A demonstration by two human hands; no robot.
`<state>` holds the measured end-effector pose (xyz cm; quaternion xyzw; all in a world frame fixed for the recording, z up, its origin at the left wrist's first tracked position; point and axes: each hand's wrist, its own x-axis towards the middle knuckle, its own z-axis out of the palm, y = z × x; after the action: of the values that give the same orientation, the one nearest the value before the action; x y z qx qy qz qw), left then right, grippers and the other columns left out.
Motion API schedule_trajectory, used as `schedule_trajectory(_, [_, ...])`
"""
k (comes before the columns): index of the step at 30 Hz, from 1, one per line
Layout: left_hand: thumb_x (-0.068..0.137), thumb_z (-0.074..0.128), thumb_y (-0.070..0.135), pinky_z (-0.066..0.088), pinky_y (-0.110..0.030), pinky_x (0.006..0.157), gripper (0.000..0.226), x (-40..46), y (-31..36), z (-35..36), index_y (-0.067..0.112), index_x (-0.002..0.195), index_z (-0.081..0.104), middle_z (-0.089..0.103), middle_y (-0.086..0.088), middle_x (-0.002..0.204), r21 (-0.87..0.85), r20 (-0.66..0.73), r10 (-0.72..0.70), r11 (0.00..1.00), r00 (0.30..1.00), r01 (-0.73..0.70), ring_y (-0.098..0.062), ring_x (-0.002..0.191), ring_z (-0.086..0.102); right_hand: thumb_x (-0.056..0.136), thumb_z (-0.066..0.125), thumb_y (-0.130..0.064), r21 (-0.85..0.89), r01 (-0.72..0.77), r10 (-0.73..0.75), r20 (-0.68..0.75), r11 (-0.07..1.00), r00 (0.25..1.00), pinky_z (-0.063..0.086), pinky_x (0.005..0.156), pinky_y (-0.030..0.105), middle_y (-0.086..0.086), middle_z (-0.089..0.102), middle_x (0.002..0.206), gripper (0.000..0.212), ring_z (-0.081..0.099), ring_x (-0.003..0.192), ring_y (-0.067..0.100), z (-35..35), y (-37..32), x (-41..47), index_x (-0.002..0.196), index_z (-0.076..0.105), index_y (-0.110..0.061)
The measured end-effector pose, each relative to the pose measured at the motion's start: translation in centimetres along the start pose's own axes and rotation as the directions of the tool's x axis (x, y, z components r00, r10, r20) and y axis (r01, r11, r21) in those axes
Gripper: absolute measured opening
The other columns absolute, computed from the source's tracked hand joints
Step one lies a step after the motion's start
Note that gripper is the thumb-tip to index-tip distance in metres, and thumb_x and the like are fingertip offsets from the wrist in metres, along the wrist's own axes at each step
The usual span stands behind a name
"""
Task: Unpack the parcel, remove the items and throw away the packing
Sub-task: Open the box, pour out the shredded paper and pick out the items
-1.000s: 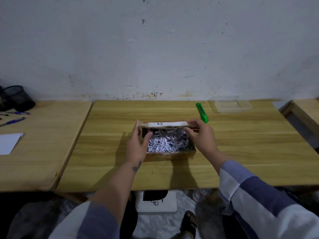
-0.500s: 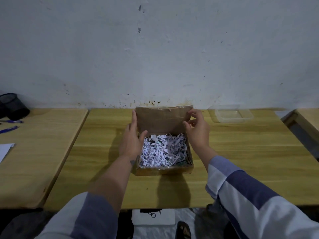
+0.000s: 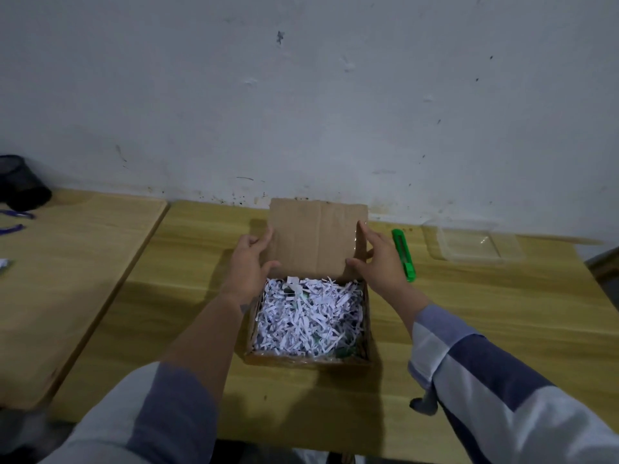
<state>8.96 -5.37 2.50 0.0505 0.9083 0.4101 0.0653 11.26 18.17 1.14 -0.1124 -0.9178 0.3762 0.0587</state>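
Observation:
A small brown cardboard parcel box (image 3: 306,358) sits on the wooden table in front of me. Its lid flap (image 3: 315,241) stands upright at the far side. The box is filled with white shredded paper (image 3: 308,318); dark bits show among the shreds, but I cannot make out any item. My left hand (image 3: 249,266) grips the lid's left edge, thumb in front. My right hand (image 3: 380,259) holds the lid's right edge the same way.
A green utility knife (image 3: 403,254) lies just right of my right hand. A clear plastic tray (image 3: 475,242) sits at the back right. On the left table stand a black mesh pen cup (image 3: 21,184) and blue pens (image 3: 16,221).
The lid has swung from nearly flat over the box to fully upright, exposing the shredded paper. Both hands rose with the lid's edges. The view tilted down and closer.

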Motion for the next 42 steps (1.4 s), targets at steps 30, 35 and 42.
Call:
schedule_trajectory(30, [0.065,0.083,0.046,0.027,-0.035,0.114,0.12,-3.7,-0.8,1.5,0.025,0.152,0.003,0.009,0.002,0.16,0.492,0.57,0.1,0.754,0.816,-0.436,-0.019,0.145,0.014,0.075,0.076,-0.035,-0.485,0.406,0.017,0.658,0.774,0.753,0.017,0.119,0.042,0.009,0.008,0.16,0.108,0.011,0.145,0.034,1.5,-2.9,-7.4,0.152,0.001,-0.025])
schedule_trajectory(35, [0.062,0.083,0.049,0.037,-0.036,0.107,0.116,-3.0,-0.1,2.2,0.018,0.151,0.016,0.03,-0.002,0.146,0.557,0.559,0.093,0.694,0.824,-0.456,-0.022,0.133,0.03,0.073,0.076,-0.036,-0.528,0.498,-0.031,0.664,0.688,0.747,0.03,0.112,0.039,0.014,0.024,0.154,0.108,0.035,0.134,0.036,2.1,-2.4,-6.4,0.151,0.003,-0.017])
schedule_trajectory(42, [0.062,0.085,0.043,0.034,-0.034,0.108,0.108,-2.9,-0.3,2.9,0.014,0.147,0.025,0.03,-0.002,0.145,0.553,0.564,0.1,0.691,0.819,-0.465,-0.022,0.132,0.033,0.072,0.074,-0.043,-0.485,0.532,-0.091,0.674,0.694,0.733,0.032,0.111,0.041,0.015,0.031,0.149,0.105,0.037,0.13,0.036,2.5,-1.1,-5.9,0.15,0.009,-0.018])
